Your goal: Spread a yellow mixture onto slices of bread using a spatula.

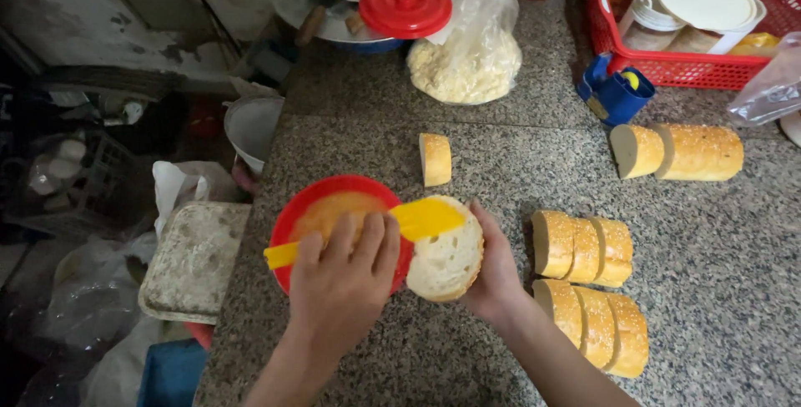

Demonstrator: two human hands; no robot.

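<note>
There is one camera, worn on the person's head. It looks steeply down from close above at the speckled grey stone counter, with the dark cluttered floor on the left.

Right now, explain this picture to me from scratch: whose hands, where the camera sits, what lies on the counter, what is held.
There is no machine here. One camera, worn on a person's head, looks down at that person's own two bare hands over a speckled stone counter. The left hand has a grip on a yellow spatula, over a red bowl of orange spread. The right hand holds a cut bread slice, which the spatula blade touches. Beside them lie two rows of sliced bread, a single slice, a partly cut loaf, a bag of pale crumbs and a red basket of jars.
</note>
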